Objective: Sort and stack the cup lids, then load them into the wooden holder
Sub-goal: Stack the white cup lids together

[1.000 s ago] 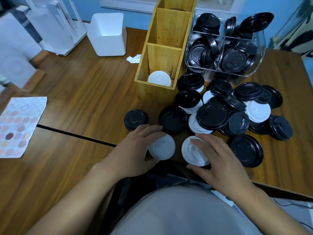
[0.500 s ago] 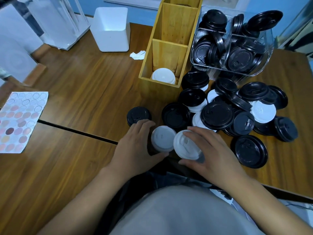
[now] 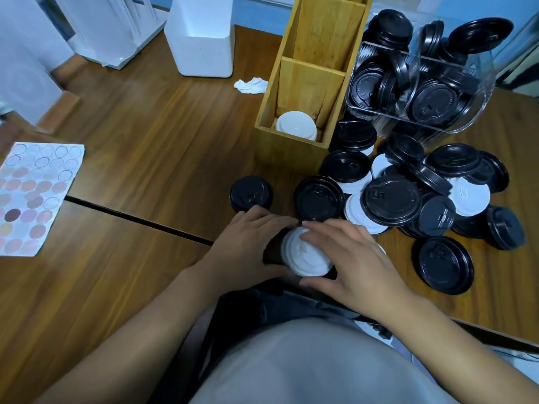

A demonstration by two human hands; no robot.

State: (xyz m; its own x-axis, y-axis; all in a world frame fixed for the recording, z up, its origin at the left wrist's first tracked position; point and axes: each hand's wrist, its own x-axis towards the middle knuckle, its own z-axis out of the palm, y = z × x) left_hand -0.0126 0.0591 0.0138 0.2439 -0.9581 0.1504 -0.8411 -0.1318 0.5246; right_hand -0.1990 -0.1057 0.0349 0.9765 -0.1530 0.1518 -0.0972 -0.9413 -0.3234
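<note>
Both hands meet at the table's near edge around white lids (image 3: 304, 256) that now sit one on the other. My left hand (image 3: 248, 246) curls round their left side. My right hand (image 3: 353, 258) grips them from the right, fingers over the top and thumb below. A heap of black and white lids (image 3: 408, 196) lies to the right. The wooden holder (image 3: 294, 112) stands behind, with white lids (image 3: 296, 128) in its nearest compartment. A single small black lid (image 3: 250, 193) and a larger black lid (image 3: 319, 198) lie just beyond my fingers.
A clear plastic bin (image 3: 420, 83) full of black lids stands right of the holder. A white box (image 3: 204, 36) and a crumpled tissue (image 3: 250, 85) sit at the back. A sheet of round stickers (image 3: 32, 196) lies at the left. One large black lid (image 3: 443, 265) lies right of my right hand.
My right hand carried its white lid leftward onto the white lid held by my left hand. The two lids, apart a second ago, now sit stacked between both hands.
</note>
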